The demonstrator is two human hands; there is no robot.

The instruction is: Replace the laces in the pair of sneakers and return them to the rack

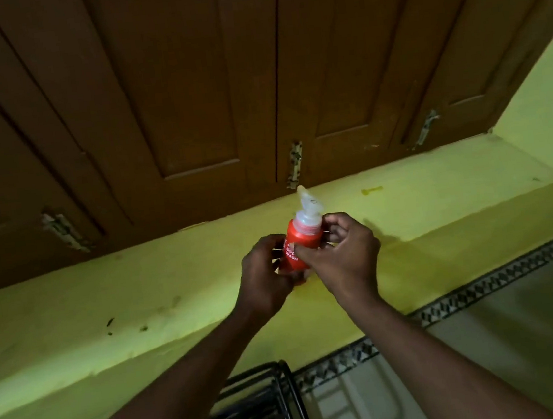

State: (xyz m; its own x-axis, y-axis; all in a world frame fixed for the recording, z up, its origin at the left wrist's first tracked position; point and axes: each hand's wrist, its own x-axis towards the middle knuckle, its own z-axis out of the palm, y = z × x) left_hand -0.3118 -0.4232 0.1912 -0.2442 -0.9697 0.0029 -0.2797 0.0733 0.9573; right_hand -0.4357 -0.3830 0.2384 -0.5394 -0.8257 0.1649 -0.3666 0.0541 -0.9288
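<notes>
1. Gripping a red bottle (303,240) in both hands, held out in front, over a yellow ledge (140,293) and below brown wooden shutters (184,82).
2. Left hand (265,272): fingers curled round the lower body of the bottle, clamped on it from the outer side.
3. Right hand (342,257): thumb and fingers pinched on the upper body, just under the white pump top (307,211); nozzle pointing up and away from both hands.
4. Label partly hidden between the two hands, with "WASH" readable.
5. No sneakers and no laces anywhere in view, so no telling where they lie. Black metal rack (276,399) low down under the forearms, nearer the body than the hands, only partly visible and blurred.
6. Step in hand, as a judgement: no lacing at present, rather a side job with the wash bottle. Cannot tell whether lifting it off the ledge, setting it down, or working the pump.
7. Next move, likely: freeing both hands. Calls for standing the bottle base-flat on the ledge just beyond the fingers, loosening one hand at a time to keep it from tipping, then reaching down toward the rack to find the sneakers.
</notes>
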